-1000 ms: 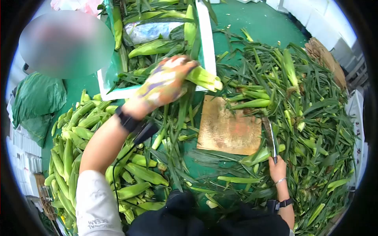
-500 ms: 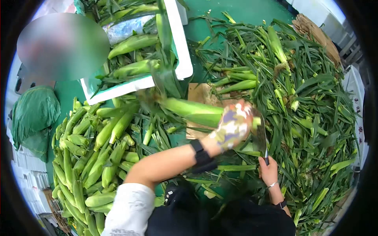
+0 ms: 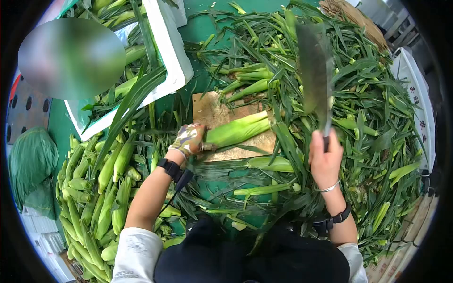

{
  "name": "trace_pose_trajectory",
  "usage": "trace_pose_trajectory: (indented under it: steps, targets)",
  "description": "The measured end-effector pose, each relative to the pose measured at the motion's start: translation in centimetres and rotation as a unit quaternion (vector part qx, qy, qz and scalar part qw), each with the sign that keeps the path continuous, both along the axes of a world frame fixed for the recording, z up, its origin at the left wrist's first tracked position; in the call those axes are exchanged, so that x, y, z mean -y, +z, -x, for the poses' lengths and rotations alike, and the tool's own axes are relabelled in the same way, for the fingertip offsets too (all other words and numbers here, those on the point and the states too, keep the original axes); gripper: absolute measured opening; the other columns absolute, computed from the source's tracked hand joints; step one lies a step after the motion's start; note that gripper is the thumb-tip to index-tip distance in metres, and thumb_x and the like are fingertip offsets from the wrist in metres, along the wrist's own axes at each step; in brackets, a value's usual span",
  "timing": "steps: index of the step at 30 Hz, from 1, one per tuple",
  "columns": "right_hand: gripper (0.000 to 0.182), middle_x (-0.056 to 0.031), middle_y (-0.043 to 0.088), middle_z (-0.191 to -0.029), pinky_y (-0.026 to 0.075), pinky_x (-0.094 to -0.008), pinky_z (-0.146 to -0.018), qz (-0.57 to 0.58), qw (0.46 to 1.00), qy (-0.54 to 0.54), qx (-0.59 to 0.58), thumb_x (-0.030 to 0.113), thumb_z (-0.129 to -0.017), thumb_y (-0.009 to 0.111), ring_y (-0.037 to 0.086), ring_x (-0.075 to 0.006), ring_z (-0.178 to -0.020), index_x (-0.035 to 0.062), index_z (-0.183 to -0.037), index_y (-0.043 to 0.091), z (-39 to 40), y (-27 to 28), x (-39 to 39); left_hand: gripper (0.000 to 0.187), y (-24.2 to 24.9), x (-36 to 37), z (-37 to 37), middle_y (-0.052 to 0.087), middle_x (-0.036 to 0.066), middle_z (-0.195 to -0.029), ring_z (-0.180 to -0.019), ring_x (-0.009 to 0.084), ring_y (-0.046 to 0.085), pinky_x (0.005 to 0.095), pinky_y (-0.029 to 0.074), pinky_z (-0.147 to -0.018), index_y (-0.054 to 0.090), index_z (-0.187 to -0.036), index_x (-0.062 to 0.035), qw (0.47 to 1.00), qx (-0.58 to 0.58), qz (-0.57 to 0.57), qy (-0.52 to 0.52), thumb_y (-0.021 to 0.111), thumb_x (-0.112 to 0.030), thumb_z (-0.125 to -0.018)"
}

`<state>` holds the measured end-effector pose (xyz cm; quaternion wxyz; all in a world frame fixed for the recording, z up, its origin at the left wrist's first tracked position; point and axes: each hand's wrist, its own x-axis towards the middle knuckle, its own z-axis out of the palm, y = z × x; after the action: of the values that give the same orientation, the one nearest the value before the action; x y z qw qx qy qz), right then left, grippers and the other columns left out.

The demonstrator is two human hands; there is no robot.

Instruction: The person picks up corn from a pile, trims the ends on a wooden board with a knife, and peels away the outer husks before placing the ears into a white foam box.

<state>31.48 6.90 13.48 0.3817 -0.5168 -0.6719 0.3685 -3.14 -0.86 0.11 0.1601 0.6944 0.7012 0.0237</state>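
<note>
My left hand (image 3: 189,139), in a patterned glove, grips the silk end of a green ear of corn (image 3: 238,130). The ear lies across a wooden cutting board (image 3: 206,107), its pale stem end pointing right. My bare right hand (image 3: 325,159) is closed around the handle of a cleaver (image 3: 315,70). Its broad dark blade, a little blurred, is raised and points away from me, to the right of the ear and apart from it. Cut leaves and stalks lie around the board. Another piece of green husk (image 3: 270,164) rests just in front of it.
A heap of husked-in corn ears (image 3: 113,203) is piled at the left. A white foam box (image 3: 177,78) holding more corn stands at the upper left. Loose leaves (image 3: 368,113) cover the right side. A green mesh sack (image 3: 33,162) sits at the far left.
The ear has come down onto the board, with my left hand now at its left end instead of its right. My right hand has lifted the cleaver up and away. The view has shifted.
</note>
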Motion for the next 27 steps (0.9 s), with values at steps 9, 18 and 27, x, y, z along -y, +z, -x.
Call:
trace_pose_trajectory:
  steps: [9, 18, 27]
  targets:
    - [0.034, -0.0281, 0.06, -0.07, 0.048, -0.0487, -0.057, 0.116, 0.959, 0.086, 0.245, 0.031, -0.09, 0.058, 0.062, -0.0438, -0.066, -0.0023, -0.081, 0.055, 1.0, -13.1, 4.8, 0.06, -1.7, 3.7, -1.2, 0.064, 0.021, -0.086, -0.083, 0.0382, 0.063, 0.0452, 0.05, -0.074, 0.054, -0.104, -0.0019, 0.992, 0.02, -0.124, 0.0, 0.07, -0.051, -0.074]
    - [0.037, -0.0234, 0.065, -0.07, 0.054, -0.0473, -0.06, -0.01, 0.875, 0.145, 0.462, 0.036, -0.091, 0.055, 0.065, -0.0395, -0.066, -0.0004, -0.085, 0.055, 1.1, -11.5, 1.2, 0.071, 1.4, 6.3, -12.1, 0.059, 0.014, -0.12, -0.101, 0.0246, 0.06, 0.031, 0.055, -0.077, 0.049, -0.126, 0.0, 0.505, 0.704, 0.044, 0.497, 0.068, -0.051, -0.082]
    - [0.036, -0.0232, 0.065, -0.071, 0.052, -0.0504, -0.061, 0.002, 0.877, 0.051, 0.478, 0.037, -0.091, 0.055, 0.065, -0.0401, -0.068, 0.0009, -0.089, 0.055, -2.3, -10.1, -2.7, 0.045, 0.5, 12.2, -6.1, 0.066, 0.011, -0.097, -0.074, 0.0162, 0.06, 0.0294, 0.051, -0.069, 0.056, -0.11, -0.0074, 0.414, 0.786, -0.002, 0.46, 0.055, -0.047, -0.09]
